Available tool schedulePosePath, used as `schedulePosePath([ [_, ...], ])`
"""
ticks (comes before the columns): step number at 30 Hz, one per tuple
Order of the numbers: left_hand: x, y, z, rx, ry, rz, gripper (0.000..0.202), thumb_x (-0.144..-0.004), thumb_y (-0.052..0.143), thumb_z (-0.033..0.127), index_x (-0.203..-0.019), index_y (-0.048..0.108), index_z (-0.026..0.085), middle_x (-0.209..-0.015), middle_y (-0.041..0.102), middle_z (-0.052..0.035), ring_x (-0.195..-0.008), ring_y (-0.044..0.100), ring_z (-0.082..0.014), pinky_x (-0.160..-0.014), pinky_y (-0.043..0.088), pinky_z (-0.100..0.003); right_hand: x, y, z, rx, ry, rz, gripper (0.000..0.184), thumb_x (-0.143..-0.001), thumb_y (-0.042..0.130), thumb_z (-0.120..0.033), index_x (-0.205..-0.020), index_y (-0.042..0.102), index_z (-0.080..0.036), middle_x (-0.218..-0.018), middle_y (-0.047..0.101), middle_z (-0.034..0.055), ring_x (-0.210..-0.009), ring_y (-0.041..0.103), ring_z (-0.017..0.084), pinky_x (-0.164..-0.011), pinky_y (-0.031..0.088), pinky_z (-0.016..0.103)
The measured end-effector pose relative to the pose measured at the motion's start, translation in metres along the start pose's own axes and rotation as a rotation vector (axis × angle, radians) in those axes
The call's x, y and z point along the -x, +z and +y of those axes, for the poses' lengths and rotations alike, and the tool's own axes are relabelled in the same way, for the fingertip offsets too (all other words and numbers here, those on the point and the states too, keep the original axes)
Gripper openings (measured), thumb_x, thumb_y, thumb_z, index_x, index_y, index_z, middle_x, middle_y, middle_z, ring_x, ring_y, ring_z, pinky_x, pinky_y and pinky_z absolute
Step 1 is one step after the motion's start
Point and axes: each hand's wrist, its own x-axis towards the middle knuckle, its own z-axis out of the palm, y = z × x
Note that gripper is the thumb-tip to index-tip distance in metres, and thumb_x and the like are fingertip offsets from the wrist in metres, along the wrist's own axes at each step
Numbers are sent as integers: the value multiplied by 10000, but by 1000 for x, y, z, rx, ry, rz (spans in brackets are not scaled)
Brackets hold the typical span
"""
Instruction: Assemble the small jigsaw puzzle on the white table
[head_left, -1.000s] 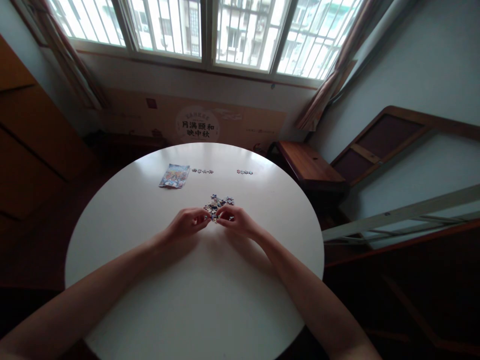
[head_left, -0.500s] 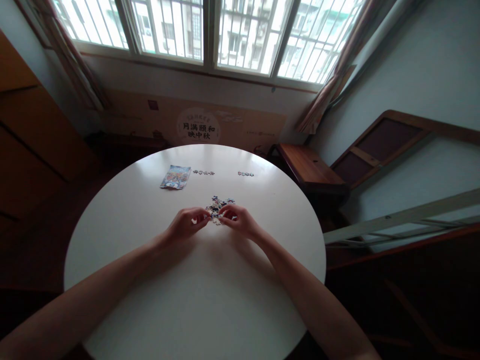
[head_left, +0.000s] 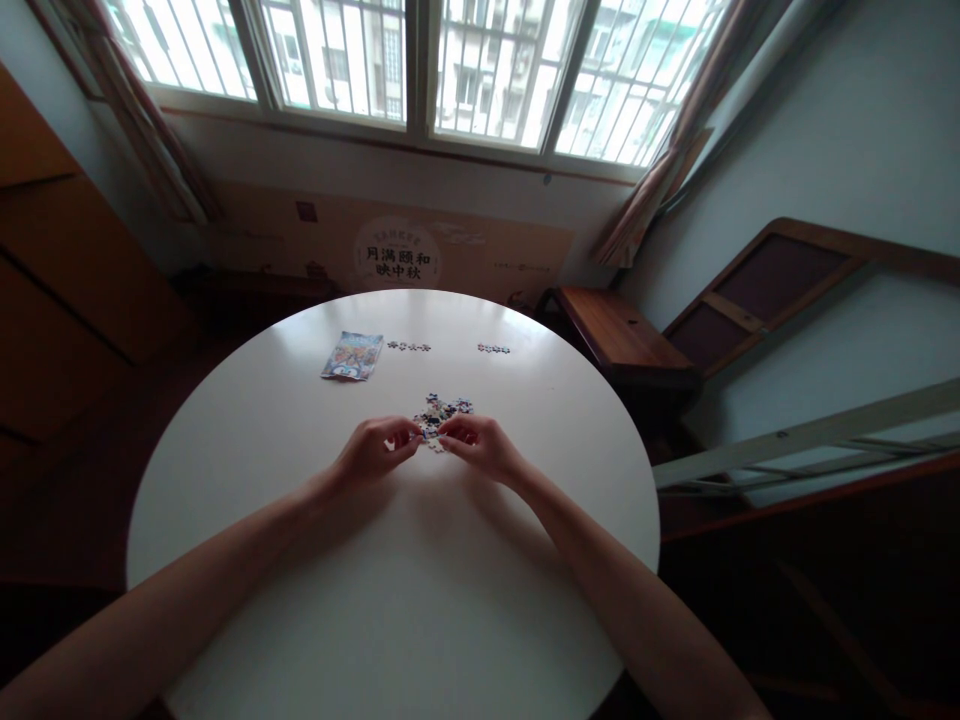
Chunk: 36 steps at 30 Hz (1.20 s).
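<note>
A pile of small jigsaw puzzle pieces (head_left: 442, 408) lies around the middle of the white round table (head_left: 375, 590). At the pile's near edge, my left hand (head_left: 380, 443) pinches the left side of some small joined puzzle pieces (head_left: 430, 434). My right hand (head_left: 480, 440) has its thumb and fingers closed on the right side of the same pieces. The fingertips partly cover them, so how many are joined is hard to tell. Farther back on the table are a short row of pieces (head_left: 409, 347) and a second row (head_left: 493, 349) to its right.
A colourful printed packet (head_left: 352, 356) lies at the back left of the table. Beyond the table on the right stands a wooden bench (head_left: 622, 335). A wooden cabinet (head_left: 67, 270) is at the left, and barred windows (head_left: 487, 70) line the far wall.
Both hands keep their pinch, with only slight finger movement at the pieces. The whole view has shifted very slightly; the rows and packet lie as before.
</note>
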Motion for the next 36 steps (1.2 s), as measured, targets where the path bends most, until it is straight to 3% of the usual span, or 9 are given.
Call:
schedulePosePath([
  [12, 1, 0, -1, -14, 4, -26, 119, -816, 585, 230, -825, 677, 155, -619, 625, 20, -524, 517, -66, -533, 418, -160, 1, -1, 1, 0, 17, -19, 223, -795, 631, -325, -888, 679, -129, -727, 671, 41, -624, 572, 112, -575, 429, 214],
  [25, 1, -1, -5, -10, 13, -25, 199, -826, 620, 341, -778, 669, 154, -620, 622, 12, -535, 529, -78, -555, 427, -184, 1, -1, -4, 5, 35, -30, 263, -800, 633, -319, -977, 675, -129, -710, 661, 31, -581, 528, 92, -552, 418, 205],
  [36, 1, 1, -6, -23, 4, -23, 261, -803, 646, 360, -985, 689, 178, -583, 599, 41, -508, 523, -69, -558, 439, -171, 2, -1, -10, -24, 34, -61, 275, -799, 641, -330, -983, 677, -130, -700, 656, 28, -588, 549, 96, -550, 422, 203],
])
